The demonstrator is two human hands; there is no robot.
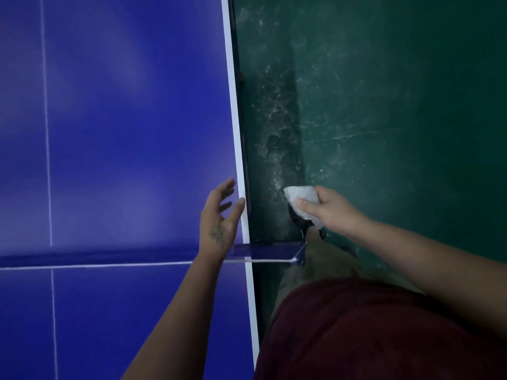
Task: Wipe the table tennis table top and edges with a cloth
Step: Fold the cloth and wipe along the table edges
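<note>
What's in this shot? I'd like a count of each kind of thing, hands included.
Hands: 2 (left hand, right hand)
White cloth: 1, held in the right hand
Table tennis table: 1
Net: 1
Total: 5

Bare forearms [175,311], a small tattoo [216,233] on the left hand [219,215], a maroon garment [370,333].

Dark green floor [384,91] with pale scuff marks [277,119] beside the worktop's [137,105] right edge. A blue, white-corded net [96,257] overhangs that edge.
</note>
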